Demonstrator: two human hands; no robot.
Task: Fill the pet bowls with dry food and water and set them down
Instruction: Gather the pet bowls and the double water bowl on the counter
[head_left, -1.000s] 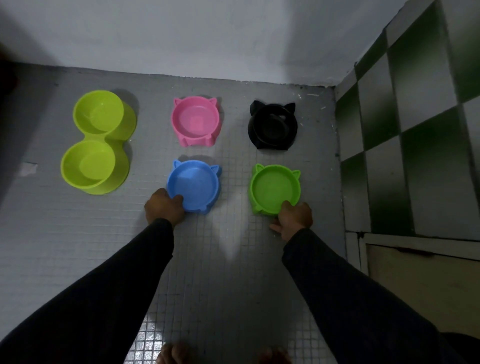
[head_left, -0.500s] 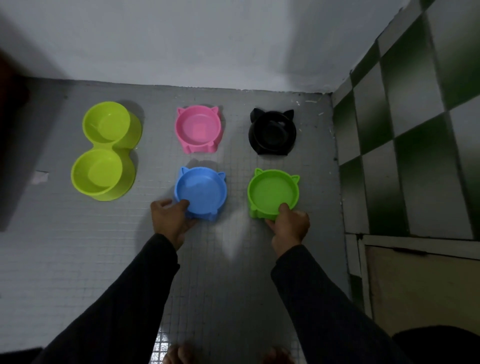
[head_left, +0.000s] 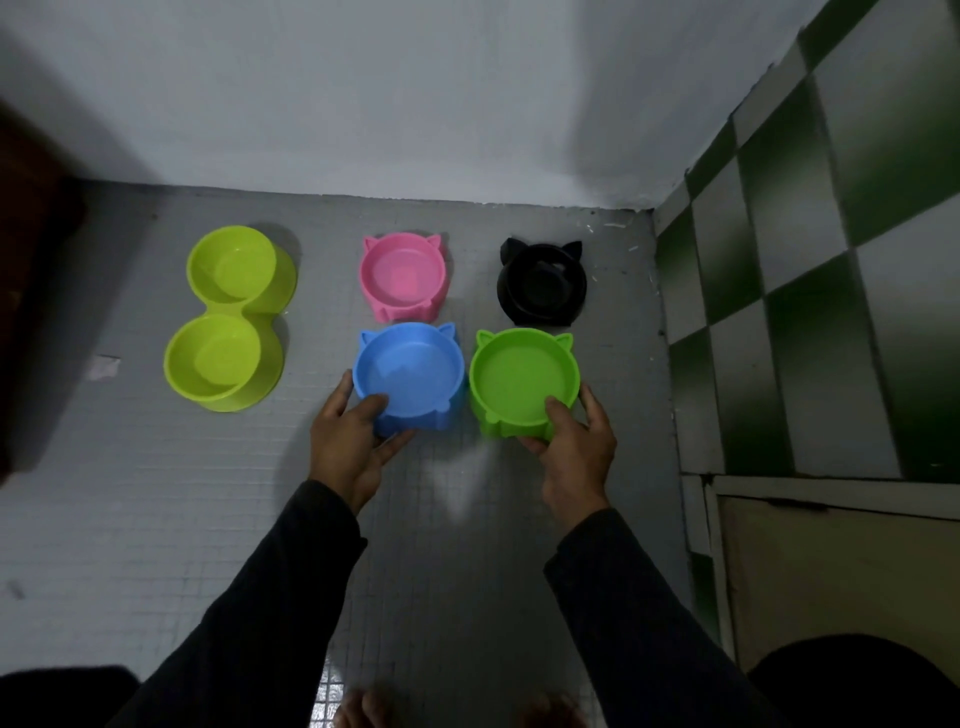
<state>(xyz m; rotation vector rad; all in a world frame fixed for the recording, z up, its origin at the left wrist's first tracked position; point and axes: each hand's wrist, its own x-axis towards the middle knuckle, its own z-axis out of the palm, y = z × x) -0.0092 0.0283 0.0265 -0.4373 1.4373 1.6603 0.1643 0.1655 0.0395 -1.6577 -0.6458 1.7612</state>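
My left hand (head_left: 349, 441) grips the near rim of an empty blue cat-eared bowl (head_left: 410, 371), thumb inside it. My right hand (head_left: 574, 449) grips the near rim of an empty green cat-eared bowl (head_left: 522, 379), thumb over the edge. Both bowls appear raised off the grey tiled floor (head_left: 130, 493) and nearly touch each other. Behind them on the floor stand an empty pink cat-eared bowl (head_left: 404, 274) and a black cat-eared bowl (head_left: 541, 285). A lime double bowl (head_left: 228, 317) lies to the left, both cups empty.
A white wall (head_left: 415, 104) runs along the back. A green-and-white checkered tiled wall (head_left: 810, 286) closes the right side, with a pale panel (head_left: 831, 571) low down. A scrap of paper (head_left: 104, 366) lies at the left. A dark object (head_left: 31, 312) stands at the far left.
Both hands have taken hold of the blue and green bowls and lifted them; the two bowls now sit closer together and look larger in view.
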